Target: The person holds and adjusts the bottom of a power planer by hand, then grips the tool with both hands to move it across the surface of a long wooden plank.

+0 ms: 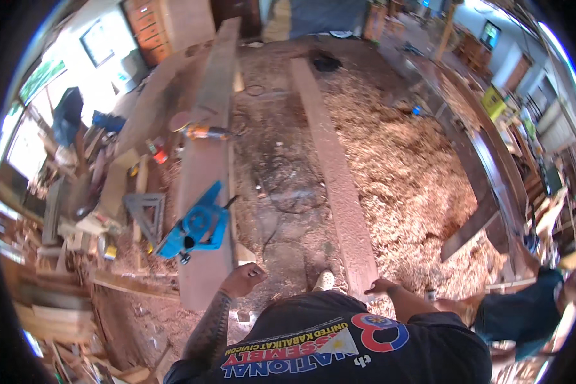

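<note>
My left hand [248, 279] is curled closed beside the wide board [205, 281]; whatever it may hold is too small to make out. A blue power planer [195, 224] lies on that board, with an orange sander [203, 132] farther along it. My right hand [381, 287] has its fingers bent onto the edge of a long narrow plank [336, 192], at its near end. The plank runs away from me, dusted with shavings.
A metal square [139, 211] lies left of the planer. Cords [285, 206] snake over the floor. Shavings [406, 173] cover the right side, beside dark boards [486, 166]. Another person [518, 313] in a dark green top is at lower right. Lumber [64, 307] is piled left.
</note>
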The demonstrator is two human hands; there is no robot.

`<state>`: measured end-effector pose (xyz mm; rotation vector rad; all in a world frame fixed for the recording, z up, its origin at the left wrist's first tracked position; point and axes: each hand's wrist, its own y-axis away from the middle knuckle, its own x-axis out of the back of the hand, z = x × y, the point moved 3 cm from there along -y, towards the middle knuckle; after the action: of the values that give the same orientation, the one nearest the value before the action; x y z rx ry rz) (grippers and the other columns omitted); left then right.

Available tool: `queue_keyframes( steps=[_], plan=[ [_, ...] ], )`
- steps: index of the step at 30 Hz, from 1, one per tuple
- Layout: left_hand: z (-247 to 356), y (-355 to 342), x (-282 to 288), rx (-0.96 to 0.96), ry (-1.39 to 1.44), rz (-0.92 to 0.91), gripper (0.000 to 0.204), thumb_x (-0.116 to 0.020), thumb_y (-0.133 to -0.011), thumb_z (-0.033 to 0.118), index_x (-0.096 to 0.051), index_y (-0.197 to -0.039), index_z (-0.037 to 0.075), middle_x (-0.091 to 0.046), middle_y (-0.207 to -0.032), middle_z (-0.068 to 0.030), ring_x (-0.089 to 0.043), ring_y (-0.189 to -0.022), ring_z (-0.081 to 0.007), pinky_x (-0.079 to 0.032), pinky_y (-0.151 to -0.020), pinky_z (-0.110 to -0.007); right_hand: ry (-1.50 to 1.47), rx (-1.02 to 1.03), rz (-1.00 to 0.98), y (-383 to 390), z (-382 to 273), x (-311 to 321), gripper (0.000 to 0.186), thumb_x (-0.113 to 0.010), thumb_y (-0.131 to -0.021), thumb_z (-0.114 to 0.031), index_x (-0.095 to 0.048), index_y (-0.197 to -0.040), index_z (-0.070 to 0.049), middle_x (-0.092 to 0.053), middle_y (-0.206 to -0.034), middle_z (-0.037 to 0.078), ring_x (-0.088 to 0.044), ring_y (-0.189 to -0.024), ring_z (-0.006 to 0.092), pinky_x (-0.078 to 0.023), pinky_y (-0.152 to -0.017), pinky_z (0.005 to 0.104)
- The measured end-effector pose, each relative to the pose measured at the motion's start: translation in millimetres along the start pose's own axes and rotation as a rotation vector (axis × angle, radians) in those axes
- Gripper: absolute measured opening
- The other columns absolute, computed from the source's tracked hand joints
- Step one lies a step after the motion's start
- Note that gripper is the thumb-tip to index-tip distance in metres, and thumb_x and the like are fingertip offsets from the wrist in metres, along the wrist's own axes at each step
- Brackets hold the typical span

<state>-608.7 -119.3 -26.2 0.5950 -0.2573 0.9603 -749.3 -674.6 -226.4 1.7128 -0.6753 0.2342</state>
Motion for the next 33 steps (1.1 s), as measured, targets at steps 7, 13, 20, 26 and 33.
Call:
queue_keyframes(
  steps=[7, 13, 20, 26, 33],
  plan=[
    [8, -98, -67, 0.071, -0.631, -0.425, 0.056, -0.074, -0.094, 0.058, -0.073, -0.122, 0.009, -0.077, -0.113, -0.0177, -0.075, -0.106, -0.0335, -0.058, -0.093, -0.046, -0.208, -0.009, 0.096, -14, 9, 54, 0.072, -0.075, -0.085, -0.074, -0.077, -0.118, -0.010, -0.077, -0.117, 0.019, -0.072, -0.113, 0.0377, -0.055, -0.099, 0.0472],
    [0, -164, -116, 0.060, -0.714, -0.645, 0.048, -0.073, -0.095, 0.051, -0.074, -0.122, 0.011, -0.077, -0.115, -0.0208, -0.074, -0.111, -0.0370, -0.057, -0.098, -0.047, -0.511, -0.076, 0.343, -2, 54, 79, 0.066, -0.076, -0.085, -0.074, -0.079, -0.106, -0.012, -0.078, -0.110, 0.019, -0.073, -0.107, 0.0356, -0.056, -0.095, 0.0455],
    [-13, -242, -124, 0.142, -0.429, -0.641, 0.045, -0.071, -0.099, 0.047, -0.077, -0.125, 0.012, -0.077, -0.119, -0.0178, -0.073, -0.112, -0.0343, -0.057, -0.098, -0.044, -0.384, -0.137, 0.088, 11, 75, 37, 0.067, -0.076, -0.085, -0.074, -0.080, -0.113, -0.013, -0.079, -0.114, 0.017, -0.073, -0.110, 0.0334, -0.056, -0.098, 0.0449],
    [-33, -311, -100, -0.007, -0.723, -0.765, 0.039, -0.062, -0.105, 0.044, -0.080, -0.123, 0.016, -0.078, -0.121, -0.0153, -0.073, -0.113, -0.0307, -0.056, -0.098, -0.043, -0.386, -0.057, 0.148, 23, 84, 32, 0.067, -0.063, -0.094, -0.072, -0.083, -0.095, -0.008, -0.079, -0.101, 0.020, -0.075, -0.100, 0.0375, -0.056, -0.090, 0.0478],
    [-13, -405, -118, 0.116, -0.607, -0.636, 0.044, -0.065, -0.100, 0.047, -0.082, -0.118, 0.011, -0.079, -0.108, -0.0191, -0.077, -0.096, -0.0325, -0.057, -0.088, -0.049, -0.365, -0.233, -0.001, -8, 148, 59, 0.064, -0.071, -0.088, -0.075, -0.083, -0.109, -0.015, -0.080, -0.112, 0.016, -0.076, -0.105, 0.0360, -0.057, -0.098, 0.0466]
  ],
)
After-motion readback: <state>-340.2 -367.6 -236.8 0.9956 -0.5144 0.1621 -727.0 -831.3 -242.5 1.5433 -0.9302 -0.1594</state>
